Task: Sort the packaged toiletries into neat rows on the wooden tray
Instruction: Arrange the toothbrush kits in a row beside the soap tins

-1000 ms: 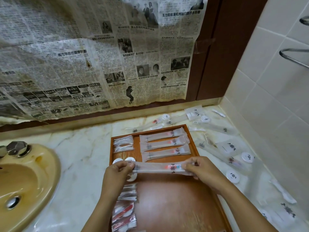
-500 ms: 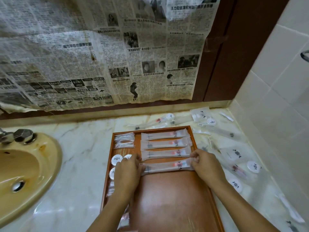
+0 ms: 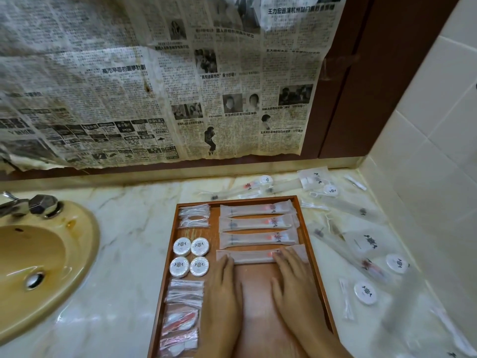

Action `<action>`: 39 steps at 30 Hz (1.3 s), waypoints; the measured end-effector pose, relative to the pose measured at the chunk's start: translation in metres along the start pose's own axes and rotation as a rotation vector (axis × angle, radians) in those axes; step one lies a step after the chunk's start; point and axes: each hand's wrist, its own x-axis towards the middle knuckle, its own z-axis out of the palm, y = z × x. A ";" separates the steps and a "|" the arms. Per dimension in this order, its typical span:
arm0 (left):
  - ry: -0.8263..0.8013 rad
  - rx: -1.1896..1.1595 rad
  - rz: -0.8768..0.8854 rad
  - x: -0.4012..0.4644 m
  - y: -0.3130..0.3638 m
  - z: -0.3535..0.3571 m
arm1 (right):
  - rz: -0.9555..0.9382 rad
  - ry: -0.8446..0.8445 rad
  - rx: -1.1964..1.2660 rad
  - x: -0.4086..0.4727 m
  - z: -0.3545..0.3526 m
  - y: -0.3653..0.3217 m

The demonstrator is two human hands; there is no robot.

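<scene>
A wooden tray [image 3: 256,288] lies on the marble counter. Three long toothbrush packets [image 3: 258,224] sit in a row at its far right. A fourth toothbrush packet [image 3: 251,256] lies flat just below them. My left hand [image 3: 223,288] and my right hand [image 3: 294,282] rest palm down on the tray, fingertips on that packet's two ends, fingers stretched out. Down the tray's left side lie floss packets [image 3: 194,216], several round white soaps [image 3: 191,257], swab packets [image 3: 184,293] and red-and-white packets [image 3: 180,321].
Loose packets [image 3: 366,241] and round soaps [image 3: 365,293] are scattered on the counter right of and behind the tray. A yellow sink [image 3: 38,267] with a tap [image 3: 31,205] is at the left. Newspaper [image 3: 154,86] hangs behind; a tiled wall [image 3: 426,151] stands at the right.
The fourth toothbrush packet, held up by its ends a second ago, has come down onto the tray below the other three. Both hands now lie flat on it.
</scene>
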 end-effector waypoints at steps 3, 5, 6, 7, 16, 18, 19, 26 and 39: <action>-0.005 0.009 -0.030 -0.004 0.008 0.009 | -0.002 -0.013 -0.023 -0.008 0.010 0.005; 0.001 -0.020 -0.056 -0.002 0.011 0.011 | -0.009 -0.011 -0.045 -0.009 0.012 0.007; 0.005 -0.018 -0.060 -0.003 0.012 0.013 | -0.007 -0.009 -0.055 -0.010 0.013 0.006; 0.004 -0.014 -0.061 -0.004 0.012 0.015 | -0.002 -0.008 -0.061 -0.010 0.013 0.006; 0.056 -0.027 -0.036 -0.007 0.006 0.031 | 0.042 -0.027 -0.149 -0.011 0.014 0.002; 0.040 -0.024 -0.040 -0.007 0.005 0.033 | 0.045 -0.024 -0.155 -0.011 0.015 0.001; 0.042 -0.015 -0.040 -0.007 0.004 0.034 | 0.048 -0.023 -0.154 -0.011 0.015 0.001; 0.044 -0.033 -0.024 -0.009 0.003 0.037 | 0.074 -0.037 -0.149 -0.012 0.015 0.001; 0.039 0.005 -0.002 -0.011 0.002 0.038 | 0.048 -0.017 -0.163 -0.011 0.016 0.001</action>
